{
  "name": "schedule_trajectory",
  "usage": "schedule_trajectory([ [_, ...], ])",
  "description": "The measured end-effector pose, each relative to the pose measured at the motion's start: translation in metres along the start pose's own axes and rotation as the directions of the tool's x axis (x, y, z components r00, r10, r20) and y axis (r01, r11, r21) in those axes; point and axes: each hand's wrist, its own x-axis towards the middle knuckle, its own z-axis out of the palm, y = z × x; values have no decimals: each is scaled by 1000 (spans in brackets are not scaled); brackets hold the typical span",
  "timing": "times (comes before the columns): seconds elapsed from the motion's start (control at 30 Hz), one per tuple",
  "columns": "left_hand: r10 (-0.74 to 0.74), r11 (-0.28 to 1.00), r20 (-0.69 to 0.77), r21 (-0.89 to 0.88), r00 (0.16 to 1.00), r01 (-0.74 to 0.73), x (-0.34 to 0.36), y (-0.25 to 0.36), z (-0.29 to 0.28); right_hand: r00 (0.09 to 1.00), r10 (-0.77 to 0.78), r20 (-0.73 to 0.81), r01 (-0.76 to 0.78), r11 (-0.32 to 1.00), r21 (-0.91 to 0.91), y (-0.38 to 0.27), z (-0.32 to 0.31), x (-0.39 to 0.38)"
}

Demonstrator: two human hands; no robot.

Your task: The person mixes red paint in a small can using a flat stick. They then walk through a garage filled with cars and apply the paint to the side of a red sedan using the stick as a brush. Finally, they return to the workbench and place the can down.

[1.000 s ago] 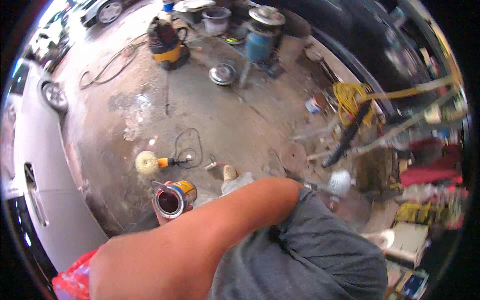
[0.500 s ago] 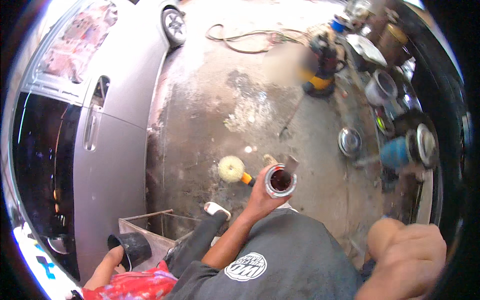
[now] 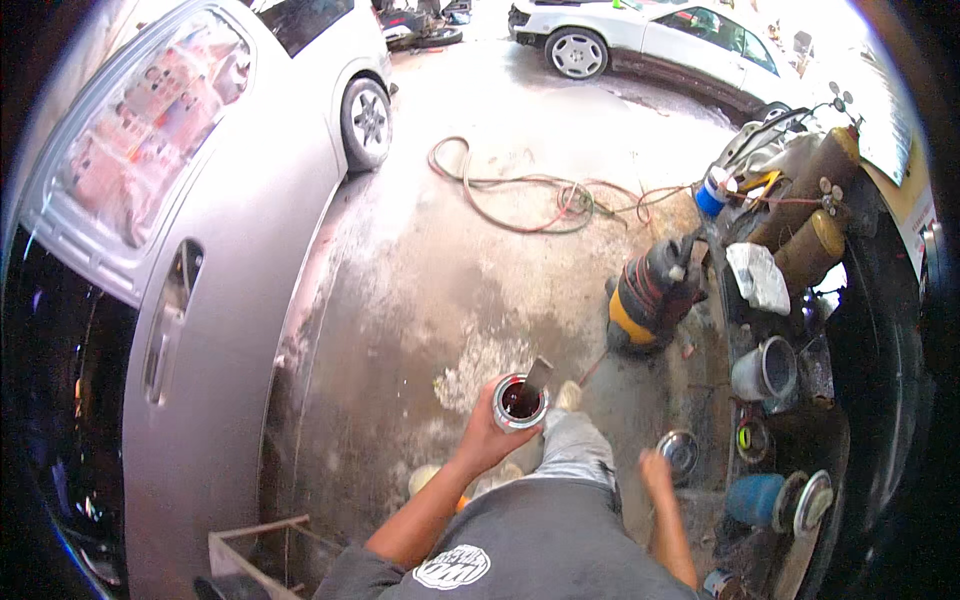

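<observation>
Open tin can carried in the left hand above a workshop floor.
The tin can point(image 3: 520, 402), holding dark liquid and a stick, is gripped by the left hand point(image 3: 487, 437) fingers beside the silver car point(image 3: 210, 250). The right hand point(image 3: 657, 470) is blurred; its fingers' state cannot be told.

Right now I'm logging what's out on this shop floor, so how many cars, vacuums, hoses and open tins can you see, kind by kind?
Cars: 2, a silver car and a white car
Shop vacuum: 1
Hose coiled on the floor: 1
Open tin of dark liquid, in the left hand grip: 1
Total: 5
</observation>
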Motion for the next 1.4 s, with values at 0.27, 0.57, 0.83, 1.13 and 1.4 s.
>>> schedule_trajectory([
  [0.27,-30,999,-80,-33,996,27,268,-77,-20,432,467,772,-584,797,-155,17,34,133],
  [0.57,-137,943,-188,-325,972,70,586,-86,-43,905,45,423,-12,997,-80,-81,-72,767],
  [0.83,4,983,-336,-172,942,-65,871,-208,-152,981,-192,35,158,885,438,-436,-244,1196],
  [1.13,196,980,-161,71,967,-187,1245,-221,-284,660,432,615,-708,632,317,-329,-141,1320],
  [1.4,70,991,-155,-101,985,-87,1562,-312,-347,441,544,714,-697,708,-109,-422,-201,1502],
])
